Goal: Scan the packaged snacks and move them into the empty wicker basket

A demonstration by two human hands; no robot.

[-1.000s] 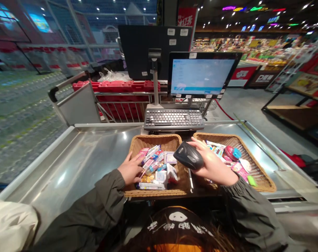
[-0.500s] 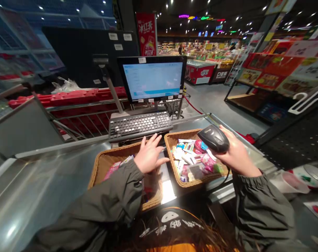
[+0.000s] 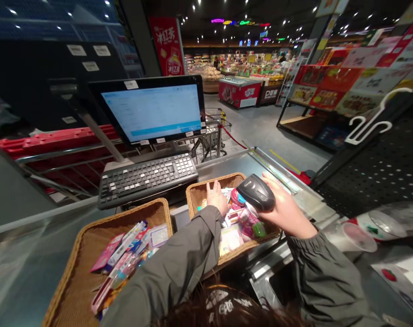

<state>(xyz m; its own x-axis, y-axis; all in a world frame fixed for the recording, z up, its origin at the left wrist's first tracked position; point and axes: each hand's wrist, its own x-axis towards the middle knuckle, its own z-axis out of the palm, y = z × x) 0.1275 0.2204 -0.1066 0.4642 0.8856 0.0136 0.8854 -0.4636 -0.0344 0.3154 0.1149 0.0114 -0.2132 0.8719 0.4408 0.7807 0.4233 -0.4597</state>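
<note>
My right hand (image 3: 284, 206) grips a black handheld barcode scanner (image 3: 256, 192) just above the right wicker basket (image 3: 196, 190). Into that basket reaches my left hand (image 3: 217, 197), its fingers stretched out over small packaged goods (image 3: 234, 215); what the fingertips touch is partly hidden. Pink, white and green packets fill this basket. On the left, another wicker basket (image 3: 78, 254) contains several long, thin packages (image 3: 124, 254) and a pink packet (image 3: 107, 253). My left sleeve covers part of both baskets.
Behind the baskets are a black keyboard (image 3: 148, 177) and a lit monitor (image 3: 155, 111) on the metal counter (image 3: 12, 268). At right stand a plastic cup (image 3: 358, 236) and a black perforated panel (image 3: 380, 168) with a white hook (image 3: 366, 127). Shopping carts (image 3: 209, 136) stand beyond.
My left hand has moved from between the baskets into the right basket. The view has shifted, showing more of the left basket's contents. The scanner remains in my right hand.
</note>
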